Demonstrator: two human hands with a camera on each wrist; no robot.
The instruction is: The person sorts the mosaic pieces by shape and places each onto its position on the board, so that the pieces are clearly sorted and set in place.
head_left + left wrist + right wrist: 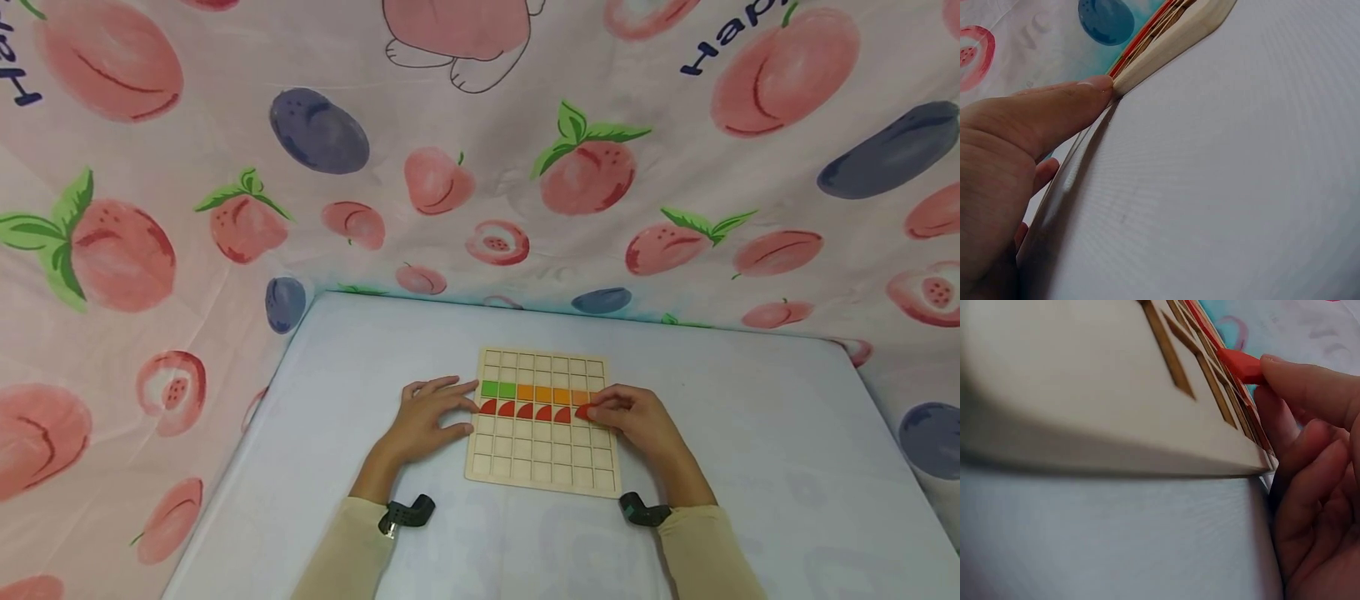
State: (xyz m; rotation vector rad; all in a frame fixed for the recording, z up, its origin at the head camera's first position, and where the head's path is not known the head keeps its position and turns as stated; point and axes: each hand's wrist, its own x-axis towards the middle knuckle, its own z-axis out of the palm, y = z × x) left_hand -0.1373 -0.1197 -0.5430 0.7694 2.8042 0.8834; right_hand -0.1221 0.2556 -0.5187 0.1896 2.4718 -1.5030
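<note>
A wooden grid board lies flat on the table, with square cells in rows. One row holds green tiles at the left and orange tiles further right. In the row just below sit several red quarter-circle pieces. My right hand pinches another red piece between thumb and finger over the right end of that row. At the board's left edge rests my left hand, fingers spread, its thumb touching the wooden rim.
The white table reaches back to a wall cloth printed with fruit. Each wrist wears a dark camera mount, one on the left and one on the right, near the board's front corners.
</note>
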